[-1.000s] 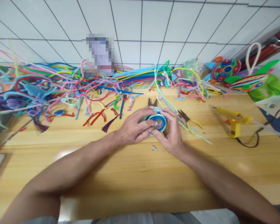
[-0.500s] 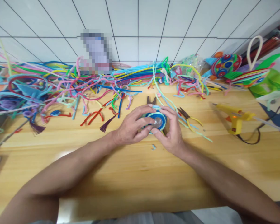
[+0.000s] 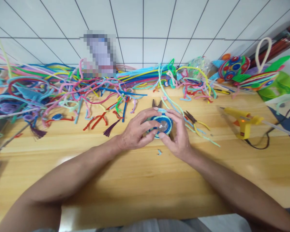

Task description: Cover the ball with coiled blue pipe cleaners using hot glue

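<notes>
Between my hands is a round piece wound with blue and pale green pipe cleaner [image 3: 169, 126], with a clear, shiny middle. My left hand [image 3: 137, 130] grips its left side, the index finger and thumb reaching in over the clear centre. On the right, my right hand [image 3: 177, 137] curls round the rim, its fingers at the far edge and its thumb at the near one. Dark plier jaws [image 3: 156, 103] poke out just behind the piece; the rest is hidden. A light blue scrap [image 3: 159, 152] lies on the table nearer me.
Yellow-handled pliers [image 3: 195, 122] lie right of my hands beside loose pale green pipe cleaners [image 3: 176, 108]. Farther right stands a yellow glue gun [image 3: 245, 124] with its cord. A tangle of coloured pipe cleaners [image 3: 91, 87] lines the wall, and decorated pieces [image 3: 235, 67] stand back right.
My right thumb has shifted very slightly along the near rim. Both hands otherwise keep the same grip, and the things on the table have not moved.
</notes>
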### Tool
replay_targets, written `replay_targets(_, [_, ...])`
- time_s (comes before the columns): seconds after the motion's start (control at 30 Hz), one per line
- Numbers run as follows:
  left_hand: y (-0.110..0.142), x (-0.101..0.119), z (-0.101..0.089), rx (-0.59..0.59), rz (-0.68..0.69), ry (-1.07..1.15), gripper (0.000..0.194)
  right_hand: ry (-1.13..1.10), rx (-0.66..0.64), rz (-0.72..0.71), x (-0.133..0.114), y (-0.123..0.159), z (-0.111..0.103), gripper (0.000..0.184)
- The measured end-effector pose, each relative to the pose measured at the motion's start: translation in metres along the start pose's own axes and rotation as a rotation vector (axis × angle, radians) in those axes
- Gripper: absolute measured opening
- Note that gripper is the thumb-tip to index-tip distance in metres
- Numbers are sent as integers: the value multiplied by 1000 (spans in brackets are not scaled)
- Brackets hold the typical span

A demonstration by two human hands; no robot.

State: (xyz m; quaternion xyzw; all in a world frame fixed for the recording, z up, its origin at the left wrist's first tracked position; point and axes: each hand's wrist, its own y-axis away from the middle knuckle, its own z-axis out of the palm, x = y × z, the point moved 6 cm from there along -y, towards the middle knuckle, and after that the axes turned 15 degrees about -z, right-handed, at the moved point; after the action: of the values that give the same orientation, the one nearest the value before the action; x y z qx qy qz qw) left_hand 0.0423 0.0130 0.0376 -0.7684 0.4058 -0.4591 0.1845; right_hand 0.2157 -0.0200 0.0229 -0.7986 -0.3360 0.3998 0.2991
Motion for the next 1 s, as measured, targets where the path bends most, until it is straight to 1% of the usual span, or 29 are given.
replay_targets(0.17, [-1, 0, 0, 1, -8, -15, 21, 13, -11, 17, 1, 1, 1, 62])
replay_targets(0.37, [-1, -1, 0, 2, -3, -10, 20, -16, 10, 8, -1, 1, 1, 61])
replay_targets(0.5, [-2, -2, 1, 3, -4, 22, 20, -1, 4, 12, 0, 1, 1, 60])
replay_targets(0.7, [-3, -3, 2, 19, 3, 46, 21, -47, 23, 8, 2, 1, 1, 61])
replay_targets(0.9, [-3, -3, 1, 25, 2, 37, 27, -87, -4, 32, 3, 2, -2, 53])
replay_targets(1.0, [-4, -3, 0, 33, -9, 30, 27, -93, -9, 30, 3, 2, -2, 53])
